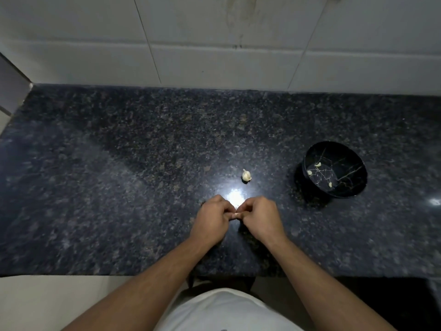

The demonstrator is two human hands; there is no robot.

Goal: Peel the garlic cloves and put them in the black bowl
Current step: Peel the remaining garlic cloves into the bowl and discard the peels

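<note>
My left hand (213, 219) and my right hand (260, 217) meet above the dark granite counter (119, 175), fingers curled. Between their fingertips they pinch a small pale garlic clove (235, 215), mostly hidden by the fingers. A partial garlic bulb (246, 175) lies on the counter just beyond my hands. The black bowl (353, 189) with gold veining stands to the right, holding three peeled cloves (317, 164).
A white tiled wall (214, 44) rises behind the counter. The counter's front edge runs just below my forearms, with pale floor to the left. A bright light reflection shines on the stone just ahead of my hands.
</note>
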